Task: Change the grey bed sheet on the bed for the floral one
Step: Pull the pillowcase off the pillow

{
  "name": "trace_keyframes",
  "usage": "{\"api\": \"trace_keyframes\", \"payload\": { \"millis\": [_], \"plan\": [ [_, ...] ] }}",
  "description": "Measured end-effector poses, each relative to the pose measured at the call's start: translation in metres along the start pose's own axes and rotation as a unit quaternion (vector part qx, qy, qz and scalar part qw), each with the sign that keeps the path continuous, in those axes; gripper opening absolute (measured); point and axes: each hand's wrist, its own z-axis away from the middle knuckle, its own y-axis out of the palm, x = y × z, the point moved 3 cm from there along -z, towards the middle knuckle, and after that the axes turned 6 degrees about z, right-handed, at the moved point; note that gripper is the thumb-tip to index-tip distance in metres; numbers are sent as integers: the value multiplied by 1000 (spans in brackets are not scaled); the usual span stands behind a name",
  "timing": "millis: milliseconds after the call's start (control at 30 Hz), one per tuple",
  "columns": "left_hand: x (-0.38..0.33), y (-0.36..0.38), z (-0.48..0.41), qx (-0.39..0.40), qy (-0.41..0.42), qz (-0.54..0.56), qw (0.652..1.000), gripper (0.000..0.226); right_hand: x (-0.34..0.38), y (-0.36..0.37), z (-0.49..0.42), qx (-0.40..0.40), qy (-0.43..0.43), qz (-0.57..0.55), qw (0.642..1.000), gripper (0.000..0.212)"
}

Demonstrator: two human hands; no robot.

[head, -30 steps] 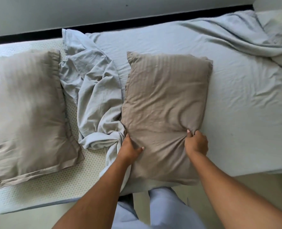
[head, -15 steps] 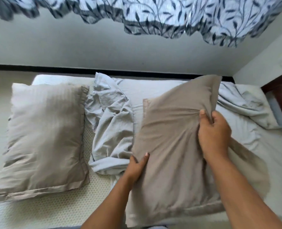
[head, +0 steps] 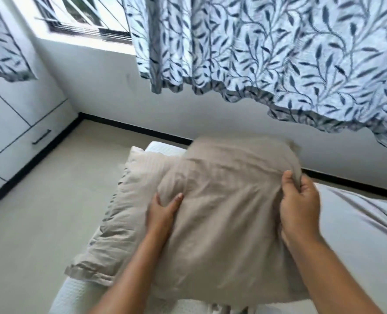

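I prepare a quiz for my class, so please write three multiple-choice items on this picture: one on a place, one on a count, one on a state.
1. Where does the second pillow lie? A. on the floor B. on the mattress, left of the held pillow C. in a drawer
2. How many pillows show? A. one B. two C. four
3. How is the held pillow? A. gripped by both hands B. lying free C. gripped by one hand
Answers: 1 B, it rests on the mattress; 2 B, both are beige; 3 A, the left hand and right hand each grip it.
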Motion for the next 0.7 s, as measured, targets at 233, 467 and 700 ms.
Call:
{"api": "trace_keyframes", "payload": {
  "millis": [233,467,700],
  "plan": [
    [30,-140,-114,-90,47,-255,961,66,-45,173,54,208,28,129,969,18],
    [147,-194,-150,-2,-81,-402,912,44,-154,239,140,494,100,308,807,18],
    [174,-141,-95,-46,-26,-478,877,74,-174,216,167,564,107,385,723,63]
  ]
}}
